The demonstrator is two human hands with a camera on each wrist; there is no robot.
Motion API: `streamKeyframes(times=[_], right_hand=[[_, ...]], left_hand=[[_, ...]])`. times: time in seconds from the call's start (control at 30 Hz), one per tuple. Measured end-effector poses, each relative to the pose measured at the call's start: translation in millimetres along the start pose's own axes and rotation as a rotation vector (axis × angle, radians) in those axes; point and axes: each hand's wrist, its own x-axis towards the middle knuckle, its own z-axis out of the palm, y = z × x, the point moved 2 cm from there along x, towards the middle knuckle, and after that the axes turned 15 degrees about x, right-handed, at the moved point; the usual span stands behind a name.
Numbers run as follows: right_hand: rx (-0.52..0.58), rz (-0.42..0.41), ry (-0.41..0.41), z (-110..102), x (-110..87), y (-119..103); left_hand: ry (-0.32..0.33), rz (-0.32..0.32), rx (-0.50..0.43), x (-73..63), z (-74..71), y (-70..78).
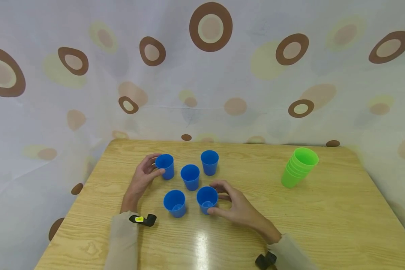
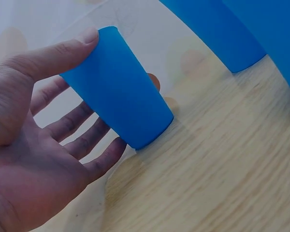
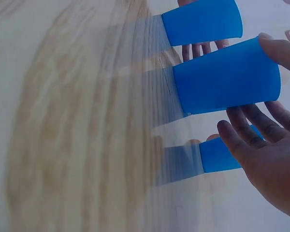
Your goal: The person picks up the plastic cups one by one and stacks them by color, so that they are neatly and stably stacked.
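Note:
My left hand point(image 1: 145, 173) holds the far-left blue cup point(image 1: 165, 166) near its rim. In the left wrist view the thumb point(image 2: 70, 53) lies against that cup's upper edge, and the fingers spread behind its side. The nearest cup on the right, also blue point(image 1: 207, 200), stands between the thumb and fingers of my right hand point(image 1: 237, 204). The right wrist view shows this thumb point(image 3: 275, 48) at the cup's rim and fingertips along its side. Both held cups are upright, mouths up, at the tabletop.
Three more upright blue cups stand close by: a front one point(image 1: 174, 203), a middle one point(image 1: 190, 177) and a back one point(image 1: 209, 162). Farther right a leaning stack of green cups point(image 1: 298, 168) is on the wooden table point(image 1: 330, 210). A patterned cloth point(image 1: 222, 82) hangs behind.

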Motion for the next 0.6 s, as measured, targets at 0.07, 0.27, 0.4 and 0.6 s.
streamKeyframes(times=[0.07,0.27,0.4,0.6], right_hand=[[0.005,-0.001,0.003,0.4,0.3,0.6],[0.023,-0.003,0.014,0.5,-1.1,1.1],[0.032,-0.017,0.013,0.7,-1.0,0.7],[0.044,-0.044,0.024,0.1,-1.3,-2.2]], left_hand=[[0.002,0.003,-0.005,0.6,0.3,-0.8],[-0.004,0.018,-0.009,1.3,0.6,-2.4],[-0.003,0.021,-0.005,0.8,0.3,-2.4],[-0.017,0.027,-0.005,-0.2,0.5,-1.4]])
